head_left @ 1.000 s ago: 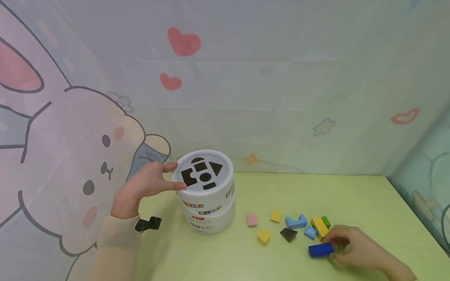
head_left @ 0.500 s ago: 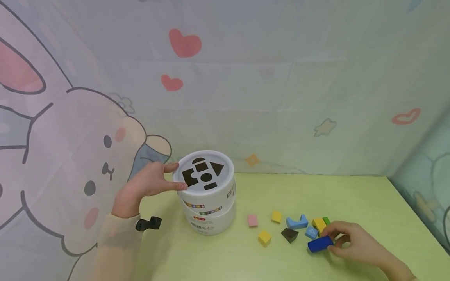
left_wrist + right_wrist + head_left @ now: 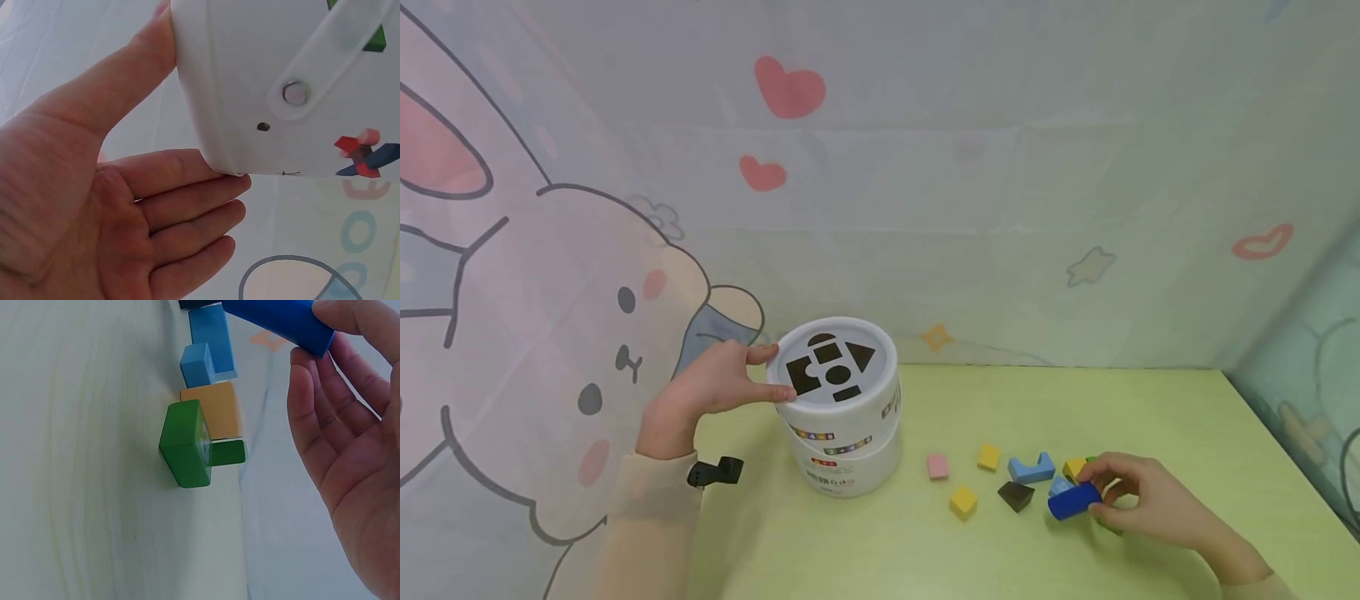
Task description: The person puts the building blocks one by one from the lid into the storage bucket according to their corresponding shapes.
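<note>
At lower right, the right hand [image 3: 1142, 504] pinches a blue cylinder [image 3: 1073, 502] just above a pale green table [image 3: 992, 562], near blocks [image 3: 1028, 474], some seemingly touching. Left of centre, the left hand [image 3: 718, 383] lays straight fingers against a white tub [image 3: 865, 473]; behind, a creased backdrop [image 3: 1000, 208] shows a rabbit [image 3: 550, 350].

A creased, pale backdrop [image 3: 1000, 200] printed with pink hearts [image 3: 790, 90] and a large rabbit [image 3: 550, 292] rises behind the yellow-green table [image 3: 1187, 425]. The light is soft.
</note>
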